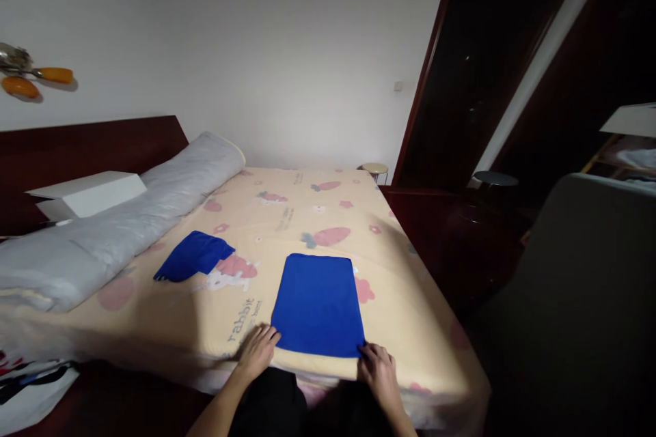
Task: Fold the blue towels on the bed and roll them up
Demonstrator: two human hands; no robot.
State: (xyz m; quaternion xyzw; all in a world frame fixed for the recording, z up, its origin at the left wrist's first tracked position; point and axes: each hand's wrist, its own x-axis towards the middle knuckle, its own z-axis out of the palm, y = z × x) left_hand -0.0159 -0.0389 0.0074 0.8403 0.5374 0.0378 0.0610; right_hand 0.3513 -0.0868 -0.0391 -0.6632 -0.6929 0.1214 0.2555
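black-clothed legs (274, 403) are showing at the bed's (425, 348) near edge, between the left hand (259, 351) and right hand (379, 372).

both hands are pinching the near corners of a flat blue cloth (318, 304), which is lying squarely near that edge; a rumpled blue piece (193, 256) is lying to its left. a white box (97, 198) is resting on grey bedding (169, 184), its inside hidden. the cream sheet (359, 218) is showing printed carrots (332, 237). behind, a pale wall (307, 68), dark door (476, 68) and round stool (375, 168) are standing in dim light.
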